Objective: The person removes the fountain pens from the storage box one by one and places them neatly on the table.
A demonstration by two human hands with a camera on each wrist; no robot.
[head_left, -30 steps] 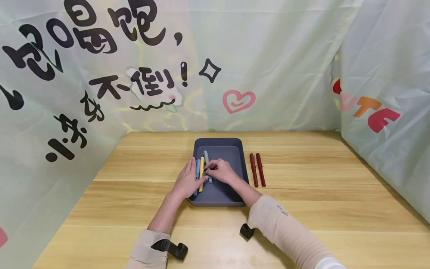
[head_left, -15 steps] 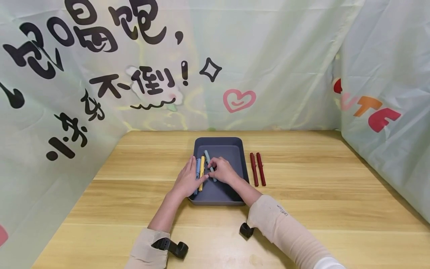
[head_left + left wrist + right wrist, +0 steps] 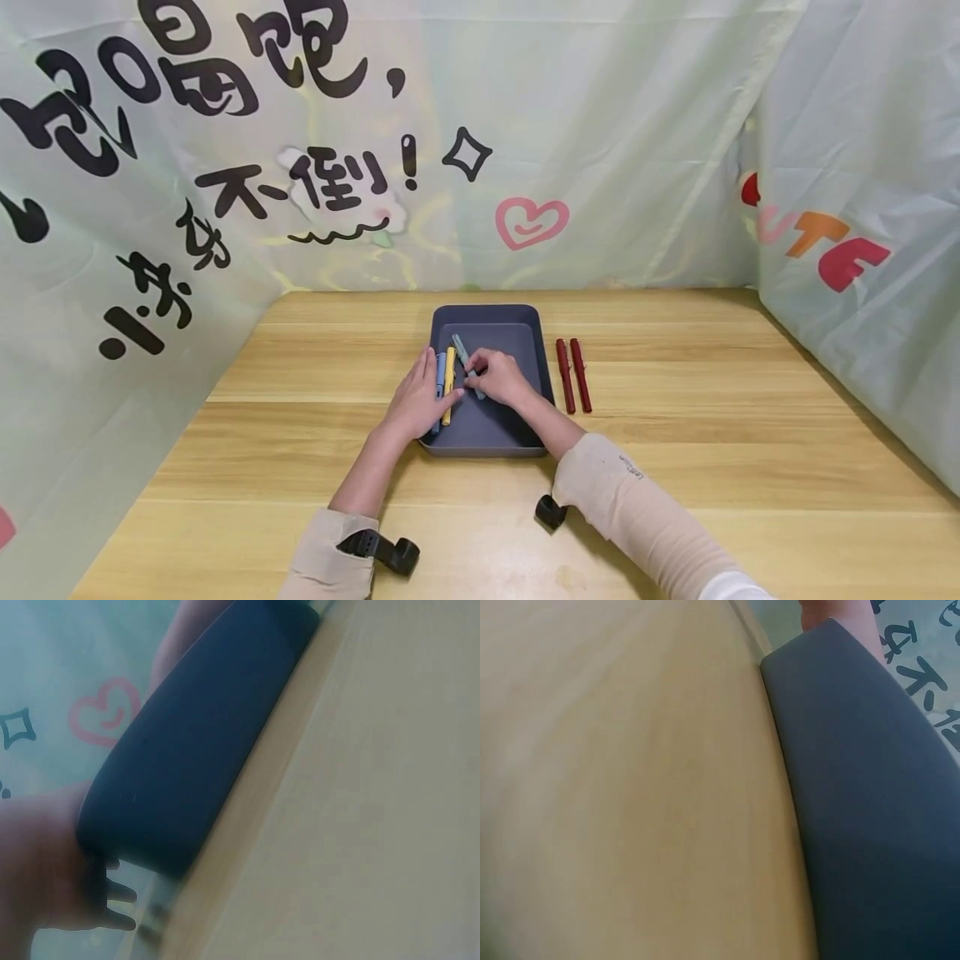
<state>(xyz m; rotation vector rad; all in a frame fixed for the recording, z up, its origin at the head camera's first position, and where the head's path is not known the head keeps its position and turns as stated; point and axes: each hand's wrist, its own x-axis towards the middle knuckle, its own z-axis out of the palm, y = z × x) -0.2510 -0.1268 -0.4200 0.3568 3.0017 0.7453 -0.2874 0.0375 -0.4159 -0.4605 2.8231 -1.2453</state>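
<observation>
**Placement, Holding and View Coverage**

In the head view, I am observing the right hand (image 3: pixel 497 379) pinching the grey-blue pen (image 3: pixel 460 344) between thumb and fingers. This pen is lying aslant inside the tray (image 3: pixel 483 452), its far end sitting near the yellow pen (image 3: pixel 449 379). The pinch is probably serving to control the pen's angle.

The left hand (image 3: pixel 414 404) is not clenching: its fingers are extending straight along the tray's left wall, while its thumb is reaching over the blue pen (image 3: pixel 440 371) toward the yellow pen. I am judging this a brace, steadying tray and pens.

A first red pen (image 3: pixel 565 377) and a second red pen (image 3: pixel 581 377) are lying side by side on the tabletop (image 3: pixel 675 467), right of the tray, presumably forming a separate group.

The left wrist view is adding one detail: fingers (image 3: pixel 120 892) are projecting beyond the tray's outer wall. The right wrist view is presenting chiefly tray wall and tabletop. Neither wrist view is revealing the pens; I am relying on the head view.
</observation>
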